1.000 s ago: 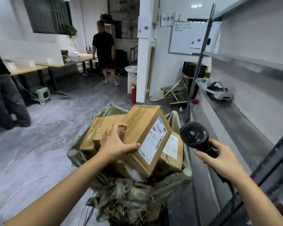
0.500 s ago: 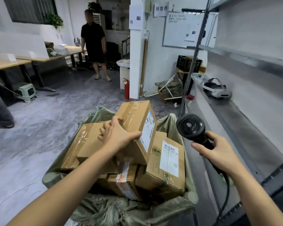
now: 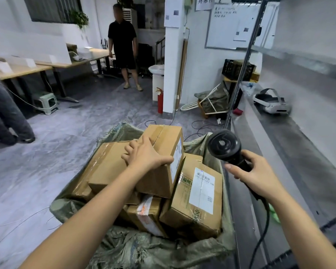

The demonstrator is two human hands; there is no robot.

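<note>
Atop the box (image 3: pixel 159 150), left hand (image 3: pixel 145 154) grips.

A parcel-sorting depot — a woven sack (image 3: pixel 136 249) brims with taped, label-bearing cardboard parcels (image 3: pixel 198 193); metal shelving (image 3: pixel 299 140) runs just right of the sack, a whiteboard (image 3: pixel 227 30) hangs beyond it, desks (image 3: pixel 21 69) far left of it.

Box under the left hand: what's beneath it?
The box gripped by the left hand lies over a wider carton; an orange-taped parcel shows below that. Anything deeper in the sack is covered by the cartons.
</note>
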